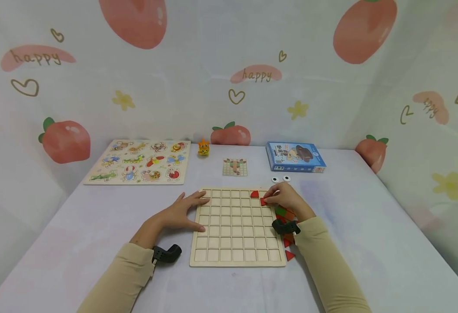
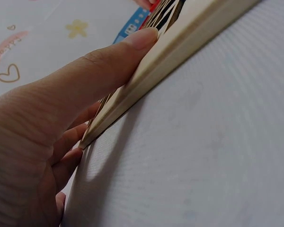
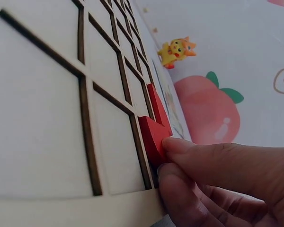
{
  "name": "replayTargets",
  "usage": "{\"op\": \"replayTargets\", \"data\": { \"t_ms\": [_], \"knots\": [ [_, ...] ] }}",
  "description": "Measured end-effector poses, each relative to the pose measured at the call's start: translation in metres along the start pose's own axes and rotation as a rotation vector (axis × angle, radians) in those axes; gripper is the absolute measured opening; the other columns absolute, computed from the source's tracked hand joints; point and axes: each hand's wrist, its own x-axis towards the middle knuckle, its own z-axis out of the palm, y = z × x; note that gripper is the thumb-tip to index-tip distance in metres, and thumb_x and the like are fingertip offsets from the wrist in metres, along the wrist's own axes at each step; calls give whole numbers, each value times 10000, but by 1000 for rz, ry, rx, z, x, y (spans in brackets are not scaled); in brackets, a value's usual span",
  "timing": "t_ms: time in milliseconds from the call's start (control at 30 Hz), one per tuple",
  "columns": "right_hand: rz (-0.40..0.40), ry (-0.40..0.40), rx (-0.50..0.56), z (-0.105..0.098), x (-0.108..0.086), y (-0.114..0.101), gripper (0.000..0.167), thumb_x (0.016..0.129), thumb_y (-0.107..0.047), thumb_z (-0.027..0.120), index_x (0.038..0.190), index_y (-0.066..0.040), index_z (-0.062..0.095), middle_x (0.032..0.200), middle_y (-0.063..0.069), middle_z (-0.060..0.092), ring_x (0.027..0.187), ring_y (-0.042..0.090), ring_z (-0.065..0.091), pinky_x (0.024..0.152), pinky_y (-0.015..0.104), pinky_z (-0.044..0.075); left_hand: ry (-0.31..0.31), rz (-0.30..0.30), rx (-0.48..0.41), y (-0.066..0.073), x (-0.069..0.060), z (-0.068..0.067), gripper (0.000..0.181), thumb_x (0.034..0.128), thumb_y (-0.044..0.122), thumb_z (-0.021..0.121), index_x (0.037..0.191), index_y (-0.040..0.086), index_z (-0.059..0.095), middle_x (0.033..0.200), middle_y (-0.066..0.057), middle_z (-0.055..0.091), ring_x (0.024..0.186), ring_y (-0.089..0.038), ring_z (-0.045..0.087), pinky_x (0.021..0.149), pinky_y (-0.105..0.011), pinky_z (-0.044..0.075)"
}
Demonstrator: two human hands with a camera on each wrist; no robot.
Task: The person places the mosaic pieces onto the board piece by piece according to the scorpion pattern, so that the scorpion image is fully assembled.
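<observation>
Red piece (image 1: 263, 201) pinched in the right hand (image 1: 289, 201), near the grid board's (image 1: 226, 221) far-right corner!
It lies left of that hand, just beside a red quarter-round (image 1: 254, 194); whether it's seated, hard to tell. Left hand (image 1: 177, 214) rests, fingers spread, on the opposite edge.

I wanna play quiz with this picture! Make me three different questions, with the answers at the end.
1. What is the right hand pinching?
2. True or false: the left hand touches the grid board.
3. Which lies nearest the blue box?
a) the bug puzzle
b) the eye pieces
c) the little orange-and-yellow toy

Key:
1. A red piece.
2. True.
3. b
</observation>
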Motion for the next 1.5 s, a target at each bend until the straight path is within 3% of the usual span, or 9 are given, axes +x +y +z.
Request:
{"op": "replayTargets", "data": {
  "t_ms": [133, 333, 600, 800, 1033, 1267, 1500],
  "knots": [
    [9, 10, 3, 0, 0, 2, 178, 840, -64, 667, 961, 65, 686, 938, 188, 671, 672, 113, 623, 606, 248, 537, 3, 2, -3, 0, 0, 1, 881, 678, 473, 787, 1408, 140, 423, 1555, -71, 215, 1449, -305, 120, 1148, -558, -63],
    [-45, -2, -16, -6, -5, 10, 303, 872, -161, 654, 1099, 39, 654, 1025, 175, 611, 837, 184, 663, 702, 273, 556, 2, -6, -7, 2, 0, 1, 878, 679, 468, 789, 1409, 146, 422, 1557, -60, 212, 1452, -292, 118, 1154, -542, -70],
    [-44, -29, 39, -16, -12, 12, 283, 879, -138, 638, 1083, 57, 655, 1007, 201, 661, 759, 148, 661, 721, 279, 568, 4, -12, 12, 1, -2, -1, 883, 677, 478, 786, 1410, 146, 420, 1557, -65, 209, 1450, -301, 121, 1155, -542, -64],
    [-105, -71, -25, -10, -8, 10, 288, 856, -129, 665, 1094, 34, 668, 986, 190, 653, 765, 141, 643, 690, 248, 540, 2, -9, 6, 0, -2, -1, 887, 680, 474, 785, 1413, 139, 415, 1557, -65, 210, 1451, -300, 114, 1154, -543, -69],
    [-80, -57, -43, -5, -10, 7, 230, 850, -93, 662, 1046, 24, 688, 942, 176, 693, 706, 126, 629, 658, 251, 526, 2, -1, 2, 0, -1, 0, 883, 680, 475, 785, 1411, 143, 418, 1555, -64, 215, 1449, -302, 123, 1151, -549, -68],
    [-80, -37, -59, -15, -16, 12, 220, 851, -102, 659, 1030, 21, 691, 955, 160, 676, 746, 129, 617, 686, 252, 518, 3, -2, 7, 1, -1, 0, 883, 679, 473, 787, 1409, 138, 420, 1556, -68, 214, 1449, -302, 122, 1153, -545, -68],
    [-22, -89, -93, -27, -26, 24, 201, 819, -93, 687, 992, 7, 707, 888, 101, 700, 738, 131, 596, 703, 256, 504, 2, -5, 2, 2, -1, 0, 881, 680, 466, 788, 1406, 125, 424, 1553, -82, 218, 1448, -310, 124, 1151, -552, -63]
  ]
}}
